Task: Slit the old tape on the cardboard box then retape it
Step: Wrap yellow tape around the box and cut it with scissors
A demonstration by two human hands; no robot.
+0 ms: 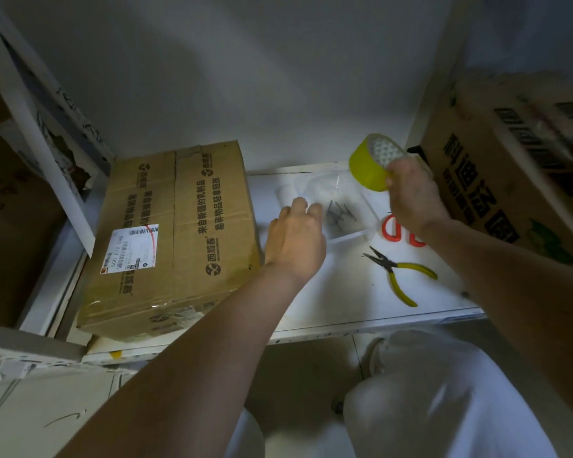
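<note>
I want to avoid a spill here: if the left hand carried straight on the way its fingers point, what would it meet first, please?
Most likely the clear plastic container holding nails: the left hand has its fingertips already at its near rim, though actual contact is hard to judge.

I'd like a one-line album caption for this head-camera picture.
Right hand lifts a yellow tape roll while the left hand reaches a clear plastic tray beside the taped cardboard box.
</note>
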